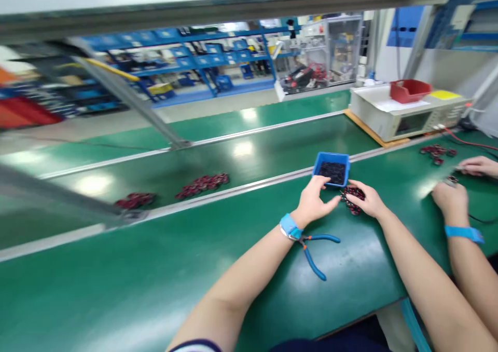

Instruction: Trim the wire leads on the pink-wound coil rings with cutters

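Near the tabletop's [175,248] far edge, the left hand [314,201] and right hand [369,200] are close together at the red-and-black parts [355,210] beside the blue tray [332,158]; any grip is unclear. Light pinches should avoid scattering them.

Right hand's fingers [360,186] at dark-red parts [355,207] beside blue bin [331,157]

Person, bare-armed, with wristband [291,226] and dark, striped sleeve [196,346].
Wristband: light blue, broad, on the left wrist, paler along its lower edge. Left hand [315,201], just beyond the wristband, and right hand [365,199], to its right: both ungloved. Sleeve, well below the wristband: dark navy hem, white stripe. Navy cloth [327,346], below and right of the wristband: mostly cut off.
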Available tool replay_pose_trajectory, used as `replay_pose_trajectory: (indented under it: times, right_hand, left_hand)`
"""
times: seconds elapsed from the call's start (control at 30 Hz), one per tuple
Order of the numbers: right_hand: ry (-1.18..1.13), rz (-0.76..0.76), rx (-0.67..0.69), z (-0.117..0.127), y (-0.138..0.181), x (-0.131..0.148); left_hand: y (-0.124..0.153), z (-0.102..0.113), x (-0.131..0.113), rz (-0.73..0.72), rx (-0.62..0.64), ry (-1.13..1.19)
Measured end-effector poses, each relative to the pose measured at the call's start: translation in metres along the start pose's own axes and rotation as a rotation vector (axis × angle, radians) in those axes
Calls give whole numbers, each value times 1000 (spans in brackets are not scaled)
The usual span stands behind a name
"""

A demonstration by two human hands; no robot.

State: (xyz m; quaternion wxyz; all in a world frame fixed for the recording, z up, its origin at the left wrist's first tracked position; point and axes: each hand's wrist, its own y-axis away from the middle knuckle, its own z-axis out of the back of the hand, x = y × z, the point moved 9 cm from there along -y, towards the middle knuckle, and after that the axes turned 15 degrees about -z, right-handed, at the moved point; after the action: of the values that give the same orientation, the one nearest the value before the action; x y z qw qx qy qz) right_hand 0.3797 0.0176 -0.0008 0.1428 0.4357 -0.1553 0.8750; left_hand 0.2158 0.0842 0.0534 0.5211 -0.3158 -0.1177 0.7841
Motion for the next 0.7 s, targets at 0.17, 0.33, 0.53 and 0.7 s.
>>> replay_pose_trajectory:
  times: [0.17, 0.33, 0.53, 0.7]
  right_hand:
    - [5, 59, 20, -29, 24, 27]
    - [-1, -34, -58, -43, 41, 41]
    - [62, -343, -322, -17, -3, 30]
    - [246, -482, -341, 4, -52, 26]
  left_hand:
    - [28, 20, 23, 64, -100, 122]
    - [43, 6, 42, 112, -71, 362]
    - [52, 19, 55, 208, -125, 406]
    - [60, 12, 34, 142, 67, 450]
